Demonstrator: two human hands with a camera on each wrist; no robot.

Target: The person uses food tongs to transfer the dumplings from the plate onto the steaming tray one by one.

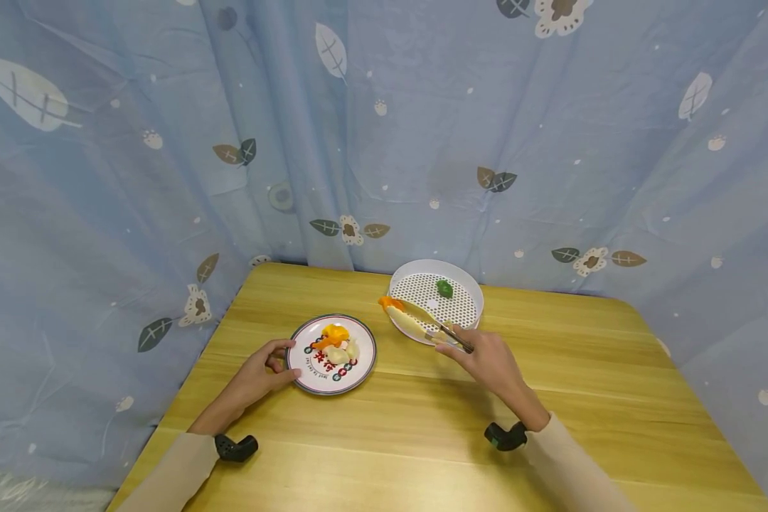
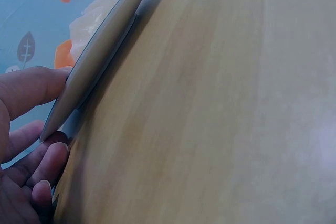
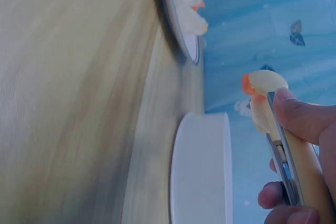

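My left hand (image 1: 260, 375) holds the left rim of a round patterned plate (image 1: 306, 341), thumb over the edge and fingers below it. On that plate lie yellow-orange (image 1: 335, 333) and cream food pieces (image 1: 337, 355). With my right hand (image 1: 489, 359) I grip a pair of metal tongs (image 3: 300, 169) that have beige handle panels. At the tongs' tips is a food piece (image 3: 269, 81), cream with orange, raised over the near left rim of a white perforated tray (image 1: 468, 283). A green piece (image 1: 444, 288) lies inside the tray.
Plate and tray stand on a wooden table (image 1: 384, 441), with the tray farther back and to the right. A blue patterned curtain (image 1: 416, 128) hangs behind the table and along both sides. Each wrist wears a black camera mount (image 1: 235, 448).
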